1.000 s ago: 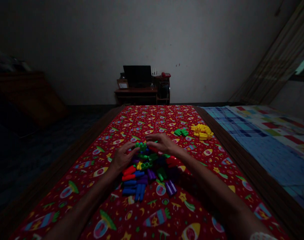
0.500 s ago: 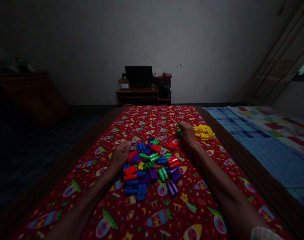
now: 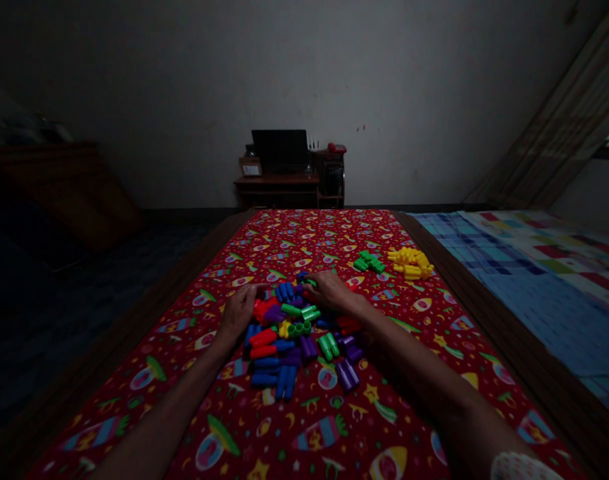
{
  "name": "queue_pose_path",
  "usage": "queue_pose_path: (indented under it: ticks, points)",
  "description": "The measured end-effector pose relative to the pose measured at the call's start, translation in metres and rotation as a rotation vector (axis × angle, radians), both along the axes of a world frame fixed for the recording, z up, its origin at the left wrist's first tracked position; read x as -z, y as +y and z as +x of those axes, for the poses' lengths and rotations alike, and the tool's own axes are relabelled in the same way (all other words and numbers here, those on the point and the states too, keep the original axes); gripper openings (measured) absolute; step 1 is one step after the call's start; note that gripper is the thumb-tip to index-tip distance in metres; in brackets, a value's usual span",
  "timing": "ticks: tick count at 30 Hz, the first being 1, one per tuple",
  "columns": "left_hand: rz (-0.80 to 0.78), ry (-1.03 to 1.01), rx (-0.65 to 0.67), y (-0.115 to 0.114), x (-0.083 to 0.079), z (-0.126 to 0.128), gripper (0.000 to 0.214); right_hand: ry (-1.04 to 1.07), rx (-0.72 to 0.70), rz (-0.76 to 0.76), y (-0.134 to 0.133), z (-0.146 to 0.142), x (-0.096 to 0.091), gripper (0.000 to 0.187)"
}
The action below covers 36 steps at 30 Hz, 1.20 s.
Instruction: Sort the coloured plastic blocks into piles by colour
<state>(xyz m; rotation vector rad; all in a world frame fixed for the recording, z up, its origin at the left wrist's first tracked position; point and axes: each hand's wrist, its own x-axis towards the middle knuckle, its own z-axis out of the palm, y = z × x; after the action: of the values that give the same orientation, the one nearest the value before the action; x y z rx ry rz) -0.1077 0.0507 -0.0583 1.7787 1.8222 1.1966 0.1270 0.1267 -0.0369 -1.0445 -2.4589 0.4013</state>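
Note:
Mixed plastic toy blocks in blue, red, purple and green, with a little yellow, lie in a loose pile (image 3: 284, 347) on the red patterned cloth (image 3: 304, 247). At the pile's left edge rests my left hand (image 3: 238, 312), its fingers loosely bent and nothing seen in them, beside red blocks (image 3: 264, 309). My right hand (image 3: 329, 290) reaches over the back of the pile. Its fingers close down on a green block (image 3: 310, 282), mostly hidden under them, close to a blue block (image 3: 301, 276).
Beyond the pile at the right lie a group of green blocks (image 3: 369, 261) and a heap of yellow blocks (image 3: 411, 263). A bed with blue checked cloth (image 3: 484, 293) adjoins on the right. A desk with a dark monitor (image 3: 280, 150) stands against the far wall.
My right hand has moved left and nearer, from the green group to the back of the mixed pile. It has let go of a green block there. My left hand has barely shifted.

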Motion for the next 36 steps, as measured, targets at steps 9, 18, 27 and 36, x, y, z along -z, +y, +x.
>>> queue_pose_path:
  ticks: [9,18,27,36]
  points:
    - [-0.009,0.022,0.007,-0.001,0.0,0.001,0.058,0.484,0.179,-0.377,0.026,0.014,0.001,0.037]
    - [0.033,0.031,0.095,0.0,-0.008,0.005,0.057,0.823,-0.124,-0.728,0.017,0.023,-0.012,0.017]
    - [-0.02,0.033,0.215,-0.009,-0.017,0.035,0.052,0.769,-0.248,-0.662,-0.01,-0.009,-0.015,0.024]
    - [0.024,0.102,0.202,-0.007,-0.015,0.034,0.052,0.518,0.236,-0.261,0.042,0.065,-0.018,0.018]
